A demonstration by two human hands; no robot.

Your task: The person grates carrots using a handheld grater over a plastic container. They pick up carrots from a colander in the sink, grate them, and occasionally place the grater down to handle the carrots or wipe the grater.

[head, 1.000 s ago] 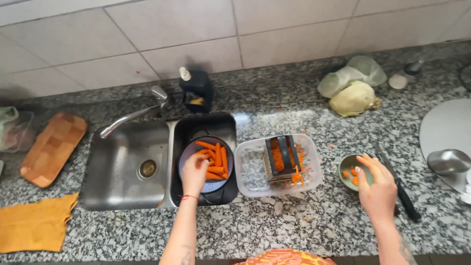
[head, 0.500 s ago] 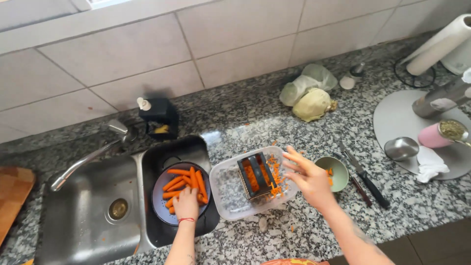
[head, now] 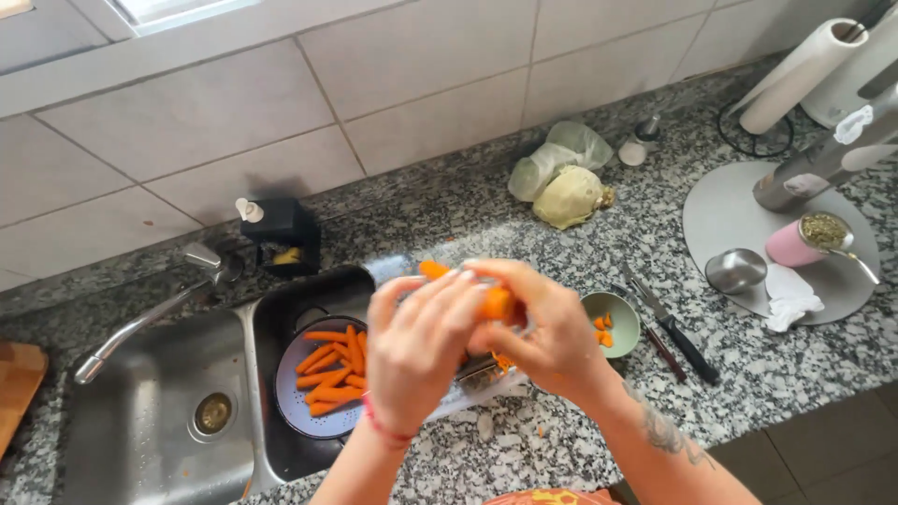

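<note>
Both hands meet on one peeled orange carrot (head: 496,301): the left hand (head: 416,351) and the right hand (head: 552,332) have their fingers clamped around it, above the clear plastic container (head: 468,397) that is mostly hidden under them. At 9 o'clock from the hands, a round blue colander (head: 299,416) with more peeled carrots (head: 332,365) sits in the small basin of the steel sink (head: 140,440). At 3 o'clock, a small green bowl (head: 625,318) holds carrot pieces, and a black-handled knife (head: 678,335) lies just beside it on the grey speckled granite counter (head: 795,374). Farther, at 12 o'clock, crumpled pale plastic bags (head: 561,178) lie near the tiled wall. At 2 o'clock stands a round grey tray (head: 720,210) with a small steel cup (head: 735,270).
</note>
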